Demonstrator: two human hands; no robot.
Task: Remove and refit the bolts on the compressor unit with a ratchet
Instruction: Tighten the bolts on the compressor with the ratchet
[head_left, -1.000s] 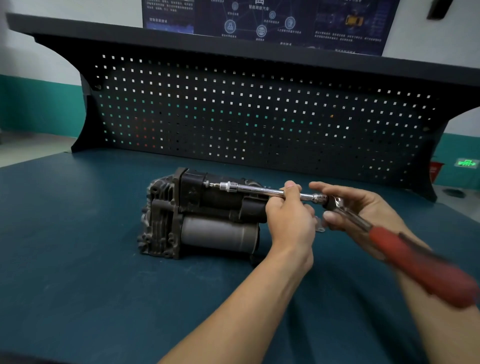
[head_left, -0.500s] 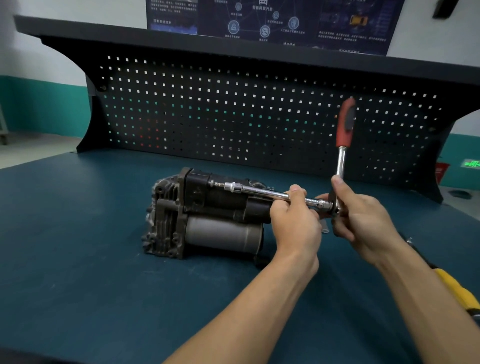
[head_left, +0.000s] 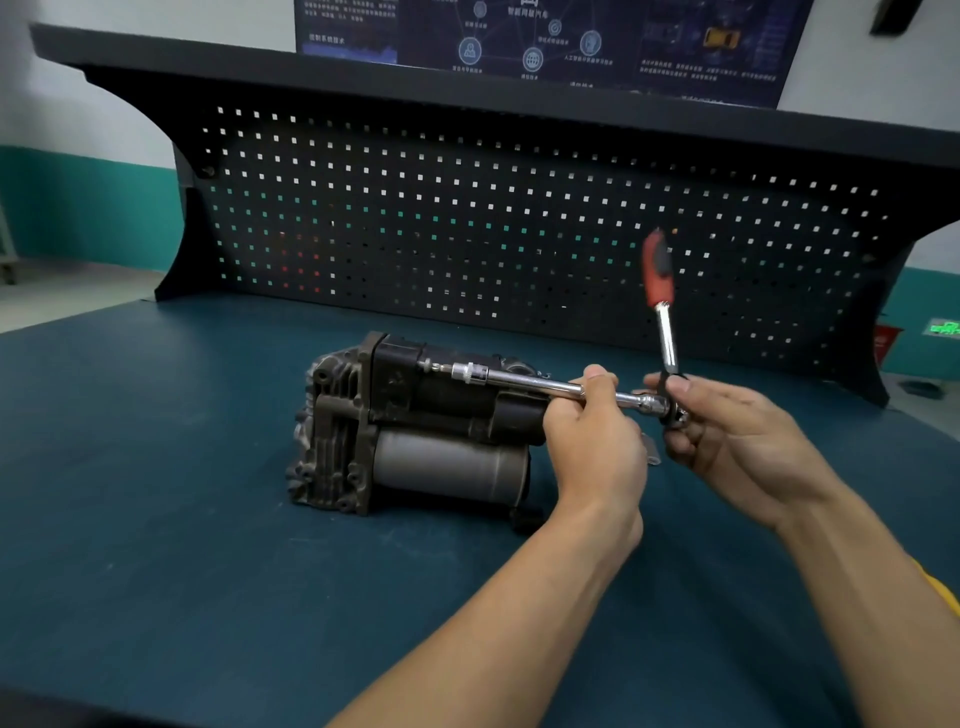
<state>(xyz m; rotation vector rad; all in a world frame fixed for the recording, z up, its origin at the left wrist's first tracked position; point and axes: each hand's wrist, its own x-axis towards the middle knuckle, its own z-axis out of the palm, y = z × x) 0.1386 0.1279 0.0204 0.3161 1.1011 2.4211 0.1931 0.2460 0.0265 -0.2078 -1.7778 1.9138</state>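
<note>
Around the chrome extension bar (head_left: 524, 383), the fingers of the left hand (head_left: 592, 441) are curled tight. They steady it level above the compressor unit (head_left: 415, 441), which lies on its side in the middle of the worktop (head_left: 156, 519). Just to the right, the right hand (head_left: 737, 436) pinches the head of the ratchet (head_left: 666, 338) between the thumb and loosely curled fingers.

The red handle pointed down towards the camera a second ago. It has swung up and now stands nearly upright, tipped a little left of where it was half a second back. I read that as one stroke on the bolt (head_left: 428, 365), with the socket (head_left: 470, 373) seated on it at the unit's upper face. Whether the stroke loosens or tightens cannot be told.

Behind stands a dark pegboard (head_left: 467, 223) with a poster (head_left: 545, 36) above it. Something yellow (head_left: 935, 587) shows past the right forearm. The handle's arc looks free above, but the worktop likely limits it below.
</note>
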